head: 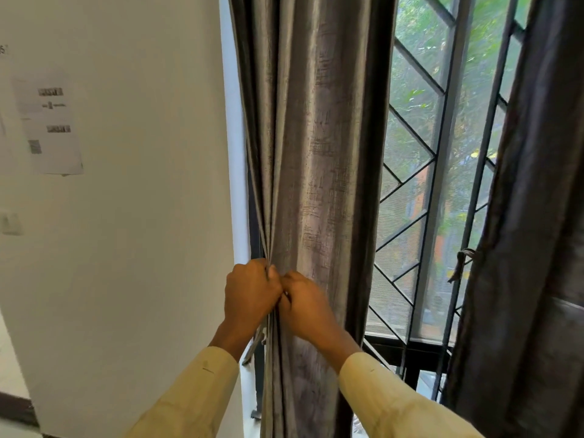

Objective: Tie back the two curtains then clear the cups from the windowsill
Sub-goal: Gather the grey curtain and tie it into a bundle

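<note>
The left grey curtain [316, 153] hangs bunched against the window's left edge. My left hand [249, 295] and my right hand [305, 306] meet at its left side at waist height, both closed on the fabric and a thin tie-back strip [257, 341] whose end dangles below my left wrist. The right curtain [531, 216] hangs darker at the far right, gathered, with a knotted tie [462, 262] at its left edge. No cups are visible; the windowsill is mostly hidden behind the curtains and my arms.
A white wall [142, 216] stands to the left with a printed paper sheet [52, 128] and a wall switch [11, 223]. Between the curtains, the window [420, 184] shows a dark diagonal metal grille with trees outside.
</note>
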